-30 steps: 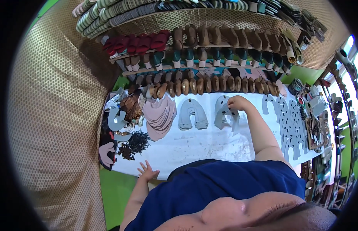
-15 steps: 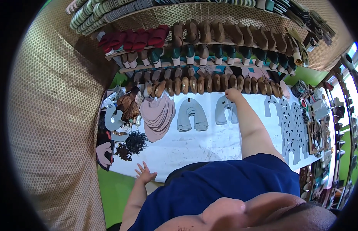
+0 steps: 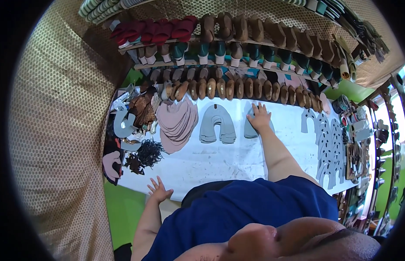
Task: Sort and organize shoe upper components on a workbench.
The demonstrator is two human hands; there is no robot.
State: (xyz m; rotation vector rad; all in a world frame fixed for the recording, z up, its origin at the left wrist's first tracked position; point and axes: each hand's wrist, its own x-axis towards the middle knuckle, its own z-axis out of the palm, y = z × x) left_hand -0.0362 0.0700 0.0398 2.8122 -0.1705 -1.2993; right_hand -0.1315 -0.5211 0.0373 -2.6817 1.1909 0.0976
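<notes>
My right hand point(image 3: 260, 120) reaches out over the white-topped table point(image 3: 198, 165), fingers spread, palm down on a grey arch-shaped shoe upper piece point(image 3: 250, 127). Much of that piece is hidden under the hand. To its left lies a stack of similar grey arched pieces point(image 3: 207, 129) with a small dark mark at the top. Further left is a fanned pile of pink cut pieces point(image 3: 176, 130). At the table's front left edge my left hand point(image 3: 159, 191) hovers with its fingers apart and holds nothing.
Wooden shoe lasts point(image 3: 239, 88) line the table's back, below shelves of heeled shoes point(image 3: 285, 56) and red shoes point(image 3: 161, 32). Black strips point(image 3: 149, 152) lie in a tangle at left. Grey pieces with dark spots point(image 3: 331, 143) and tins point(image 3: 341, 104) sit at right.
My right hand has gone from closed at the grey piece's top to spread flat over it. The left hand stays open by the front edge, and the whole view has shifted slightly.
</notes>
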